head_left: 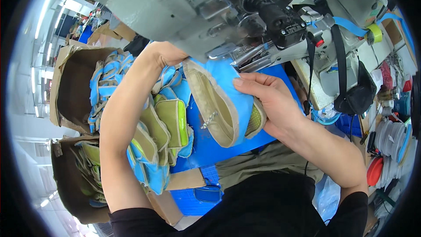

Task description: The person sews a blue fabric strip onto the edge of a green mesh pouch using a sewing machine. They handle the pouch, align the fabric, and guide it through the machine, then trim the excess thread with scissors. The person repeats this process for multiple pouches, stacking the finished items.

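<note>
The black block (285, 27) bears illegible print. Your right hand (275, 98) grips the pouch (234, 107), its long axis slanting down rightward; your left hand's (173, 53) grip I cannot tell.

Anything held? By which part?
Right hand holds the pouch by its blue right edge. Left hand is mostly hidden by the machine: can't tell.

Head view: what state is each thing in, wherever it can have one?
Right hand: closed on the pouch's edge
Left hand: mostly hidden by the machine, grip unclear
Blue-and-beige pouch: held tilted, beige side showing
Sewing machine: running or stopped, cannot tell
Green-and-blue pieces: heaped, overlapping
Upper cardboard box: open, pieces inside
Lower cardboard box: open, pieces inside
Ceiling lights: lit
</note>
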